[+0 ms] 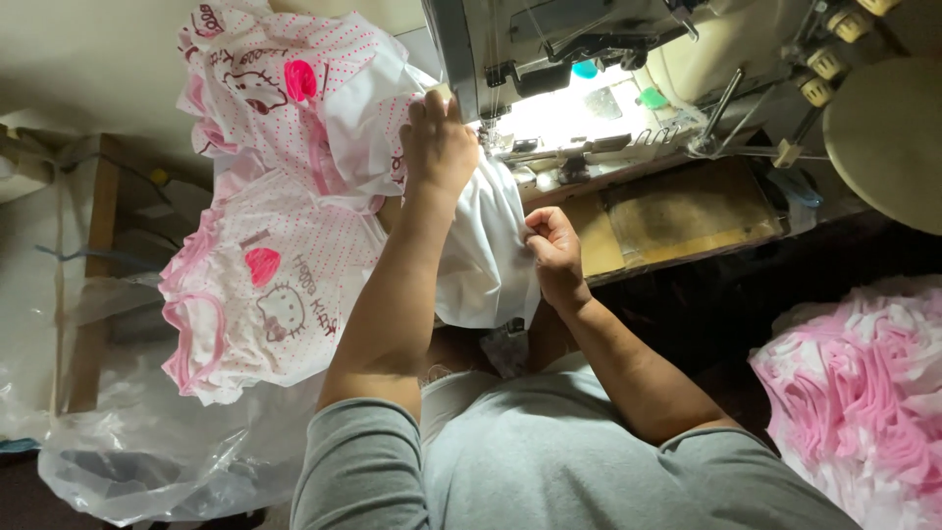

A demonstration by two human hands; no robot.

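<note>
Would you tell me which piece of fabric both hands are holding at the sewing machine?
The plain white piece under the left hand and right hand; the pink-dotted garments lie untouched beside it.

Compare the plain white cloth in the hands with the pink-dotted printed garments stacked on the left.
The plain white cloth is unprinted; the pink-dotted garments carry dots and cartoon prints. The cloth is held by the left hand and right hand at the sewing machine; the garments lie untouched. Both are white-based fabric.
</note>
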